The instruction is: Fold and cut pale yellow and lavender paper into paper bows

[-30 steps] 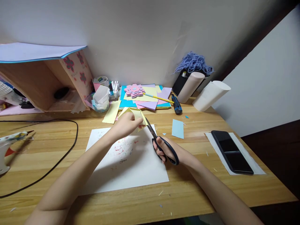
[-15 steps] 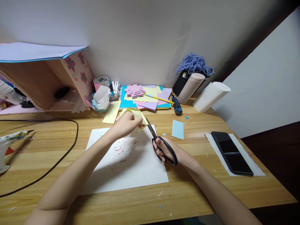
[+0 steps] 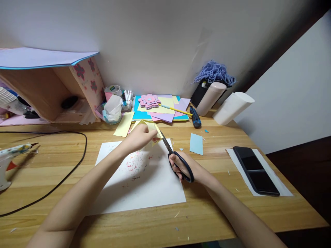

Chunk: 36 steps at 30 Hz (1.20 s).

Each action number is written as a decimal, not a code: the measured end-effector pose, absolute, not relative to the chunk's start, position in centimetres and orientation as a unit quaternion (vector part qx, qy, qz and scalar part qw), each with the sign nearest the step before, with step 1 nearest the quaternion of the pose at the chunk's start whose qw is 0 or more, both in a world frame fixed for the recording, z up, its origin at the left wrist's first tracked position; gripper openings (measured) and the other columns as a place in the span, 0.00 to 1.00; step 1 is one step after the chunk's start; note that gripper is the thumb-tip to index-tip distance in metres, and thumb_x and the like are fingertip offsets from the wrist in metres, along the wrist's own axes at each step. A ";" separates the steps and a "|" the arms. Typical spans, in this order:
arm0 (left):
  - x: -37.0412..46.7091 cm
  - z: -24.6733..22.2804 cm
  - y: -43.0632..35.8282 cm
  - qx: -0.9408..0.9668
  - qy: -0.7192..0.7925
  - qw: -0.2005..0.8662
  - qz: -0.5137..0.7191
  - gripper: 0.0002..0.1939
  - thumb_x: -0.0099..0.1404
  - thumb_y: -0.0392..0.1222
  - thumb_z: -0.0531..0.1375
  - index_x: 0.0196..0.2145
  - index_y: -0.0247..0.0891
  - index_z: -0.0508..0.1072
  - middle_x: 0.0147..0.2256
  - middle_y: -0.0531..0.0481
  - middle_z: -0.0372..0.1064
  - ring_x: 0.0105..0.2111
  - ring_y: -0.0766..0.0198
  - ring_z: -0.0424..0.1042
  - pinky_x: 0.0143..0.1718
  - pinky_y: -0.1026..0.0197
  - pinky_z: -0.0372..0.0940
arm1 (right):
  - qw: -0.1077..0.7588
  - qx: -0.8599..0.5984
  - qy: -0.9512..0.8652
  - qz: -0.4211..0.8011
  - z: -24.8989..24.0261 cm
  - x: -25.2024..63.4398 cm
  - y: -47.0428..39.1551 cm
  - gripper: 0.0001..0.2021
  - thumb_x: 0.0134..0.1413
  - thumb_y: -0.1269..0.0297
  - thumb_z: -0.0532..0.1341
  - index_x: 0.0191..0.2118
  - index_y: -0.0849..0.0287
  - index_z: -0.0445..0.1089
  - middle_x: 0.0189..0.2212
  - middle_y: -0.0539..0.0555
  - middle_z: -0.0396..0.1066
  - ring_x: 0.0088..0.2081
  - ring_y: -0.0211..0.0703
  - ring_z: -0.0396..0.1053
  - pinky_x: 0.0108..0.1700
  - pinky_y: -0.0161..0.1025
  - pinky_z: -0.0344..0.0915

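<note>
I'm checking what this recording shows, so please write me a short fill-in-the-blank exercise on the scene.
The right hand grips the black-handled ____.
The left hand holds paper coloured ____.
The phone lies on a sheet coloured ____.
The layered paper flower is mostly ____.

Scissors; yellow; white; pink.

Both the left hand (image 3: 141,136) and the right hand (image 3: 180,166) are left bare, as are the wrists and the forearms. The slender, smooth forearms are tapered toward the wrists and broadened toward the elbows. The left arm (image 3: 60,210) is marked by a thin crease across the elbow. The right arm (image 3: 234,203) is cut off by the lower edge of the view, and the fingernails are shown too small for detail to be told
</note>
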State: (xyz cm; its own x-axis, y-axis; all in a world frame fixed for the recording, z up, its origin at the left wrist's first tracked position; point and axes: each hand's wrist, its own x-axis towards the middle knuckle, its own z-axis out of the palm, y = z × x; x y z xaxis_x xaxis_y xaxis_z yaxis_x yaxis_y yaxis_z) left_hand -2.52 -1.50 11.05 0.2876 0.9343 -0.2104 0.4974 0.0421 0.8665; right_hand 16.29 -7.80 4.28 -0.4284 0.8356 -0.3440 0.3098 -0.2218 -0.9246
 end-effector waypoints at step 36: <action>-3.0 11.0 -1.5 0.701 0.544 0.426 0.175 0.16 0.55 0.46 0.52 0.21 0.33 0.73 0.18 0.50 0.61 0.16 0.70 0.52 0.16 0.65 0.45 | 0.231 -0.504 -0.564 0.612 4.8 15.6 -7.7 0.32 0.36 0.27 0.49 0.23 0.57 0.53 0.11 0.41 0.51 0.11 0.29 0.52 0.12 0.29 0.55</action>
